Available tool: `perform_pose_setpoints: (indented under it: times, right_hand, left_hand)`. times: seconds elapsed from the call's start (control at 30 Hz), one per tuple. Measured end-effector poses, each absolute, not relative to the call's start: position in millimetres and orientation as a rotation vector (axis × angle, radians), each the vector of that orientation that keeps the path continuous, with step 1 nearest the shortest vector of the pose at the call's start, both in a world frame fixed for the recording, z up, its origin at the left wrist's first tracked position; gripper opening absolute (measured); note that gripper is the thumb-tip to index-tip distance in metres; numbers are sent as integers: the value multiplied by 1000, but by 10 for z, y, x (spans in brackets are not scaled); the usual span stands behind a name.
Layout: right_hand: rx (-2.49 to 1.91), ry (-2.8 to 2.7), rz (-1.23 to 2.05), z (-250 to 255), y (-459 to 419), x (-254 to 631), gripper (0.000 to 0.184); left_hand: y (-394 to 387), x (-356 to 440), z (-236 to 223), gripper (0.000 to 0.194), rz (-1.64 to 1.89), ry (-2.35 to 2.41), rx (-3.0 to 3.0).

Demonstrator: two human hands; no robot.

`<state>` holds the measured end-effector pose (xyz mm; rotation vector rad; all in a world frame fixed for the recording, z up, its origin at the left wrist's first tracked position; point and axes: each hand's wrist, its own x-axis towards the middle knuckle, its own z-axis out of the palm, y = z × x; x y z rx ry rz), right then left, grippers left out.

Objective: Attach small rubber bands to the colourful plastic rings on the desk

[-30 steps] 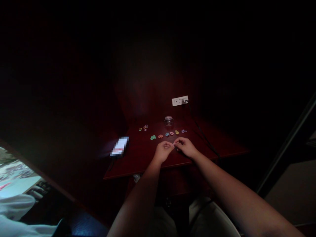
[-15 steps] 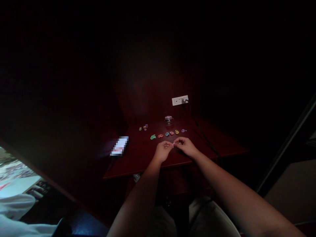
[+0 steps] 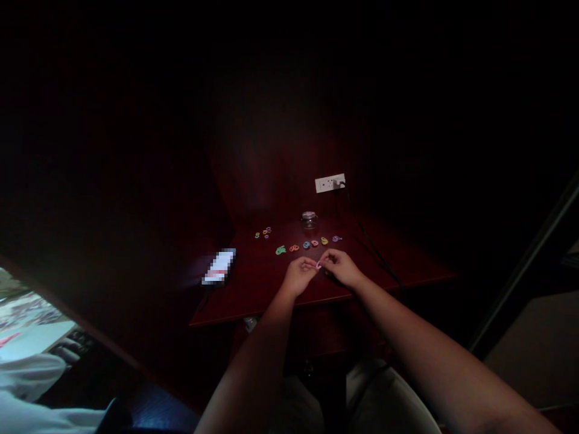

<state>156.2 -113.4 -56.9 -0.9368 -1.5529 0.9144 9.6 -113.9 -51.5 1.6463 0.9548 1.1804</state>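
From the person's head, the single camera looked forward and down, both forearms [image 3: 270,340] close in the lower frame, the table [image 3: 257,283] farther off, just below centre.

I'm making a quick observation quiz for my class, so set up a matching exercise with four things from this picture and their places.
Things
1. pink loop
2. jar
3. pixelated screen
4. white socket panel

Places
A. at the left edge of the table
B. on the back wall, with a plug in it
C. between the left hand and the right hand
D. just behind the row of coloured loops

Pairs: 1-C, 2-D, 3-A, 4-B
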Motion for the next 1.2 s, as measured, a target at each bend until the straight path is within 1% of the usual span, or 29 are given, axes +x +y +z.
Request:
perform_pose_setpoints:
  times: [0.77, 1.2]
  right_hand:
    - [-917, -1494, 964, -554, -1152, 1546, 19]
    - [-927, -1506, 942, -550, -1155, 1549, 21]
  left_hand:
    - [-1167, 96, -502, 23, 1159, 921, 1596]
    - [-1149, 92, -508, 19, 1247, 1018, 1624]
